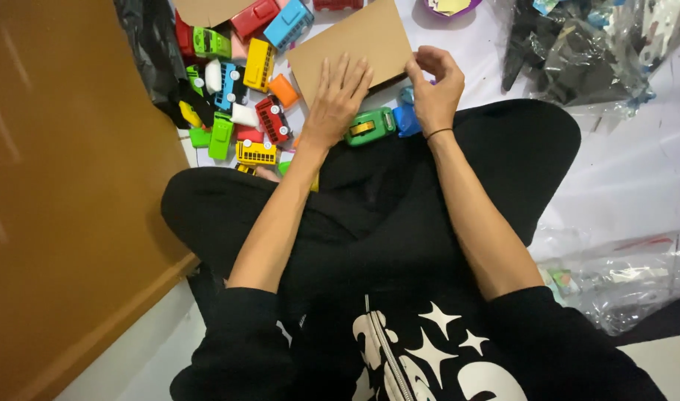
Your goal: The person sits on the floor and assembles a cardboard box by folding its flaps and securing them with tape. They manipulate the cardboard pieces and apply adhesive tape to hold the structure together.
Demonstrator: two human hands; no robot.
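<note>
Both forearms are extended forward from a cross-legged seat, the sleeves pushed up to the elbows. The left hand [338, 100] is laid palm down, fingers straight and slightly spread, flat upon the near edge of a brown cardboard sheet [355, 41]; nothing is gripped by it, the card being merely pressed down. The right hand [435, 85] is curled, wrist bent slightly inward, with thumb and forefinger pinched together at the near right corner of the same sheet; a thin dark band is worn at this wrist. Whether the corner itself is caught between the fingertips cannot be told for certain, though contact appears to be made.

The cardboard sheet is found on the white floor covering [637, 178] just ahead of the knees. It is a flat rectangle, turned a little anticlockwise, its long axis being run from lower left to upper right, away from the body.

Just nearer than the sheet, beside the left wrist, a green tape dispenser [370, 125] is seen, with a blue piece [407, 119] touching it. To the left of the sheet a heap of coloured toy buses and trains [236, 89] is spread. Well to the right of the sheet crumpled clear plastic bags [592, 44] are piled
</note>
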